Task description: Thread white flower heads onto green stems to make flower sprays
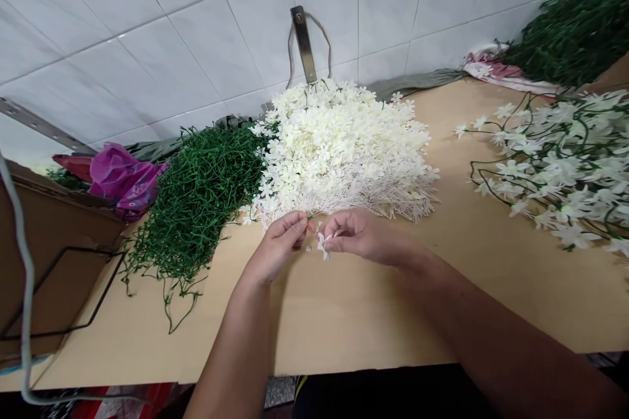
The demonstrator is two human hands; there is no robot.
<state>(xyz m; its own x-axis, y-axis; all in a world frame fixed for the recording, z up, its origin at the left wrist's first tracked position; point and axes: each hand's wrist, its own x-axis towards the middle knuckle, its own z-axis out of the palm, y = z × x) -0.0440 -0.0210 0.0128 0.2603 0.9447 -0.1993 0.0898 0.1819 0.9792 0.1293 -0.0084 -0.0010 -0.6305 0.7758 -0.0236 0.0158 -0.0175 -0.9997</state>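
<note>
My left hand (285, 239) is pinched closed on a thin green plastic stem (310, 217), whose tip pokes out past the fingertips. Just to its right, my right hand (351, 234) pinches a small white artificial flower (323, 245) between thumb and fingers. The two hands are close together over the table, with a small gap between the stem tip and the flower. Right behind them lies a big heap of white artificial flowers (339, 137), petals at the back and pale stalks toward the front. A tangled pile of green plastic stems (211, 177) sits left of that heap.
White flower sprays on green stems (555, 170) spread over the right of the wooden table (344, 321). More green stems (580, 26) are piled at the back right. A cardboard box (54, 255), purple bag (120, 173) and grey cable (27, 275) stand left. A metal bracket (303, 46) rises behind the heap.
</note>
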